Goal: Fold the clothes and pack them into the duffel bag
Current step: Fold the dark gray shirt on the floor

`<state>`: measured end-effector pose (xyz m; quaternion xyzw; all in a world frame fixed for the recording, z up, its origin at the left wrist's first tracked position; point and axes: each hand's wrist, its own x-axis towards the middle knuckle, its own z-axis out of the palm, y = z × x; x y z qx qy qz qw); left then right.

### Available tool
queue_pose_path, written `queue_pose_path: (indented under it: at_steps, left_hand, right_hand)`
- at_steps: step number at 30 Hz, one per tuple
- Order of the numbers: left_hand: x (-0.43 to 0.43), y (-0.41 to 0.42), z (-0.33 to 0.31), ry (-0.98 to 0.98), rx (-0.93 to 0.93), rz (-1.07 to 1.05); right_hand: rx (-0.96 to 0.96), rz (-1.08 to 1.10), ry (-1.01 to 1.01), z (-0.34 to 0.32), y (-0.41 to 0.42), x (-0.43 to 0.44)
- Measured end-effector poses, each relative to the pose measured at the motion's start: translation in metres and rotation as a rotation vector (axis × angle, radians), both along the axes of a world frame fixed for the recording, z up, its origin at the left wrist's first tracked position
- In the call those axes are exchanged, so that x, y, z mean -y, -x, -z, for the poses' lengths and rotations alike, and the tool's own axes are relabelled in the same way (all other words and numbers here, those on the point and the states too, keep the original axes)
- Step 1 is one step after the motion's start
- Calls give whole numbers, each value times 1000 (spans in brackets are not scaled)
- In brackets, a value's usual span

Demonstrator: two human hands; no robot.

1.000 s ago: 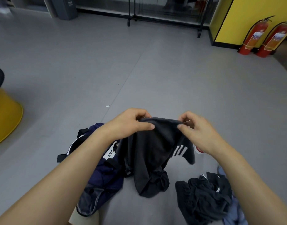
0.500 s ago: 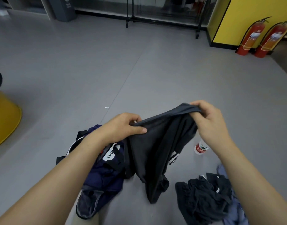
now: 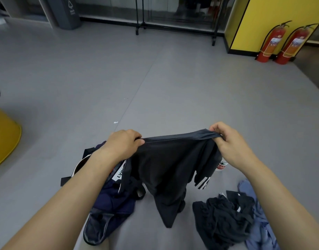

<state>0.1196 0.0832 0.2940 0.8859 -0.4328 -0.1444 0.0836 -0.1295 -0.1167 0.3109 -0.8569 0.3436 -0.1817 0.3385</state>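
Two hands pinched dark garment [image 3: 170, 165] taut by top edge: left hand [image 3: 123, 143], right hand [image 3: 227, 139]; navy duffel bag [image 3: 108, 195] below left grip

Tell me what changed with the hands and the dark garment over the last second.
The left hand and right hand drew apart, the right rising first, then levelling. The dark garment, bunched before, now has its top edge stretched between them and hangs opened out. Both hands kept their grip throughout. The duffel bag, the dark clothes pile and the blue garment lie as before.
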Motion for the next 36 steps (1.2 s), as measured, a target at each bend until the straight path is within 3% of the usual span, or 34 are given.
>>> queue_pose_path:
  at_steps: [3, 10, 15, 18, 22, 24, 28, 31, 36]
  left_hand:
    - [2, 3, 5, 157, 25, -48]
    - [4, 0, 3, 496, 63, -58]
    - [-2, 1, -8, 558, -88, -81]
    - [-4, 0, -14, 638, -193, -99]
    - [-11, -5, -18, 621, -456, -34]
    - [-13, -6, -17, 580, -479, -8]
    - [-10, -1, -16, 714, -454, -129]
    - [-9, 1, -17, 760, -470, -216]
    - [-10, 5, -21, 755, -441, -141]
  right_hand:
    - [-75, 25, -12, 2, 1, -1]
    - [-28, 36, -61, -14, -7, -9]
    - [-136, 4, 64, -16, -3, -9]
    - [56, -20, 8, -15, 4, -5]
    - [285, 10, -255, -24, 19, -6]
    - [302, 24, -332, -26, 25, -6]
    - [185, -11, -327, -25, 32, -10]
    - [205, -14, -327, -28, 36, -14]
    - [124, -75, -173, -34, 45, -12]
